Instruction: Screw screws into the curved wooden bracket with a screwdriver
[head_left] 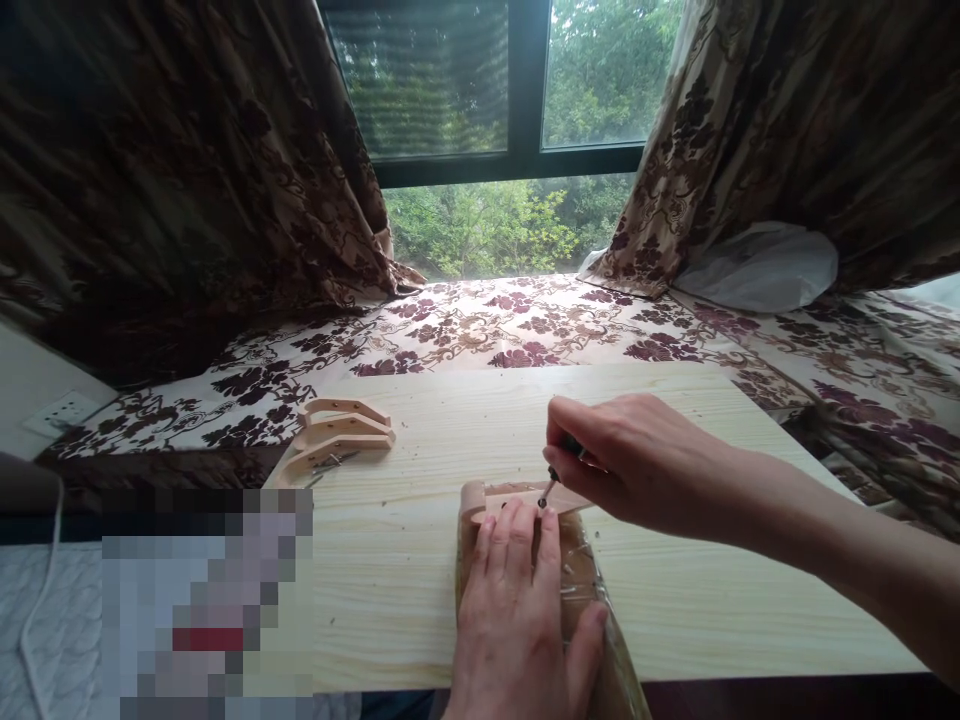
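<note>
My right hand [611, 455] is closed around the dark handle of a screwdriver [551, 484]. Its metal shaft slants down to a hole in a pale, curved wooden piece [475, 502]. Flat across that piece lies my left hand [517, 590], fingers stretched out and pressing near the tip. Beneath the hand is a brown block wrapped in clear plastic [581, 570], with several thin screws or nails lying on it. Part of the wooden piece and most of the block are hidden by my left hand.
Similar curved wooden pieces [345, 425] with holes stand at the board's left, small metal screws beside them. The pale wooden board [405, 570] carries scattered crumbs. Behind it are a floral cloth [517, 330], a window, curtains and a white plastic bag [765, 265].
</note>
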